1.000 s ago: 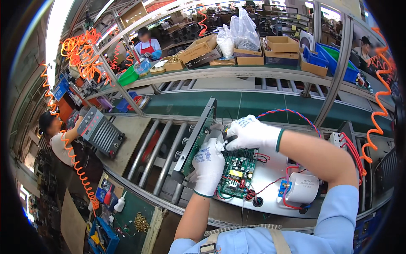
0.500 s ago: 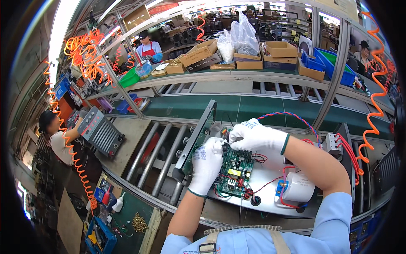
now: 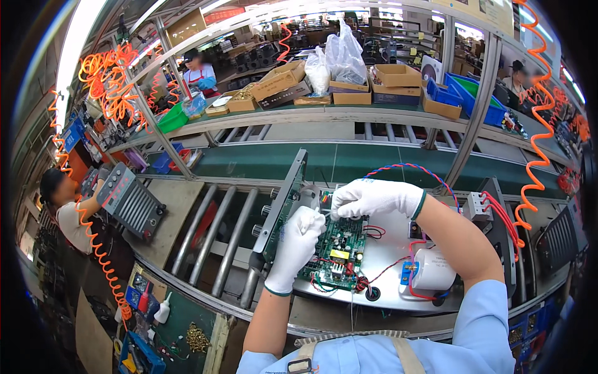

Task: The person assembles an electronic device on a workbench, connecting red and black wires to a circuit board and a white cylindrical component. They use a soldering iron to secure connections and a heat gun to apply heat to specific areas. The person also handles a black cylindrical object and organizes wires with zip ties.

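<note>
Both my hands wear white gloves and work close together over the far part of a green circuit board (image 3: 339, 252). My left hand (image 3: 298, 244) is closed, its fingers curled by the board's left side. My right hand (image 3: 377, 198) is pinched shut just beyond, over the board's far edge. Whatever small thing their fingertips grip is hidden by the gloves. The board lies on a silvery metal base plate (image 3: 389, 274). A front panel with knobs (image 3: 281, 202) stands tilted along its left side. A white cylindrical capacitor (image 3: 434, 272) sits on the right of the plate.
Metal rollers (image 3: 215, 243) run left of the unit. A breaker with red wires (image 3: 478, 206) stands at the right. Orange coiled hoses (image 3: 541, 124) hang on both sides. Cardboard boxes (image 3: 398, 76) line the shelf ahead. A co-worker (image 3: 71, 202) handles a finished-looking machine (image 3: 131, 198) at left.
The whole view has shifted, so the scene sits further left. My left hand has drawn slightly nearer to me, its fingers more curled. My right hand stays pinched over the board's far edge.
</note>
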